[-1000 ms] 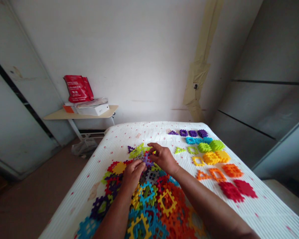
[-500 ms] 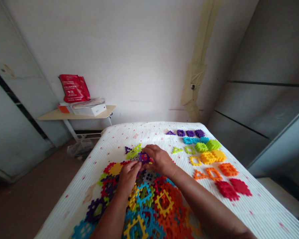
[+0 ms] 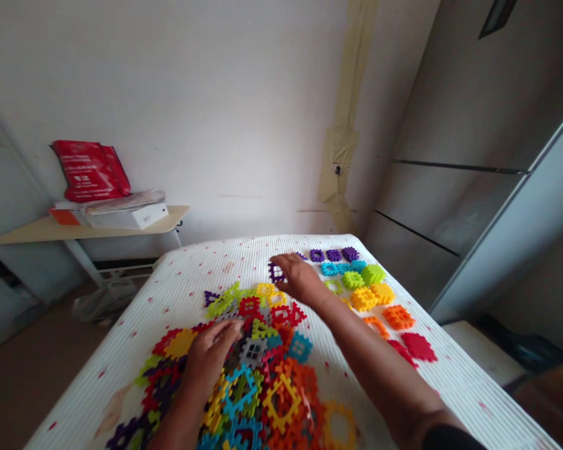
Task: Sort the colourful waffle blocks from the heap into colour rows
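A purple square interlocking plastic piece [image 3: 276,272] with a windowed middle is pinched in the fingers of my right hand [image 3: 300,278], over the far part of the white cover. My left hand [image 3: 211,344] hangs above the left side of a mixed pile, fingers loosely extended, with no piece visible in them. Close to it lie a yellow piece [image 3: 181,344], a grey window piece [image 3: 253,352] and a red square piece [image 3: 249,307]. Beyond are a lime piece [image 3: 223,302] and a small purple triangle [image 3: 211,298].
Pieces sorted by colour line the right side: purple [image 3: 349,254], blue [image 3: 338,269], lime [image 3: 373,274], yellow [image 3: 364,299], orange [image 3: 398,317] and red [image 3: 419,347]. A side table [image 3: 37,230] with a red bag [image 3: 89,172] stands left. Grey cabinets [image 3: 431,206] stand right.
My right hand has moved away from the left hand and from the pile, carrying the purple square towards the purple row. My left hand stays over the pile. The view has swung right.
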`<state>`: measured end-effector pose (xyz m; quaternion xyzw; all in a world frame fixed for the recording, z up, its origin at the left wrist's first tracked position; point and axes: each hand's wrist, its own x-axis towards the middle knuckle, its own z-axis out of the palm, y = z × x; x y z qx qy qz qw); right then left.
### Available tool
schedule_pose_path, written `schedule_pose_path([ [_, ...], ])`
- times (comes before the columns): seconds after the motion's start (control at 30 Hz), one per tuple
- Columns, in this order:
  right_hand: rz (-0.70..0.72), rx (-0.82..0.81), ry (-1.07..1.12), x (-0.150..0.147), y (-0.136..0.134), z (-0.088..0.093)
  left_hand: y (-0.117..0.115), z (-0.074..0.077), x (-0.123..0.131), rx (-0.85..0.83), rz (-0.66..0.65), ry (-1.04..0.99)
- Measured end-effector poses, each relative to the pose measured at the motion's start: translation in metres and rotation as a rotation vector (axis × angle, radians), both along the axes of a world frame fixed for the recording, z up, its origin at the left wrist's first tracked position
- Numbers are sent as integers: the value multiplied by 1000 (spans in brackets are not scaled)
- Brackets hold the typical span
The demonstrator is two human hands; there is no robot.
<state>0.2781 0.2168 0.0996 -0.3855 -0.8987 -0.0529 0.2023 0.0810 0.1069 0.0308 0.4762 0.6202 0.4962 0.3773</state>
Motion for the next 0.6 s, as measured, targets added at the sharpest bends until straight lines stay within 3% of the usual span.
schedule_pose_path([
  [0.1,-319,-25,-216,53,47,15,0,2,0,-20,10,18],
  [0.27,-482,-110,-370,123,109,14,2,1,-3,-50,-14,87],
  [0.4,-547,-188,-463,142,135,-4,3,-1,-6,-77,-1,109],
  [0.6,-572,-248,-533,145,153,-23,3,-3,-7,-136,26,118],
])
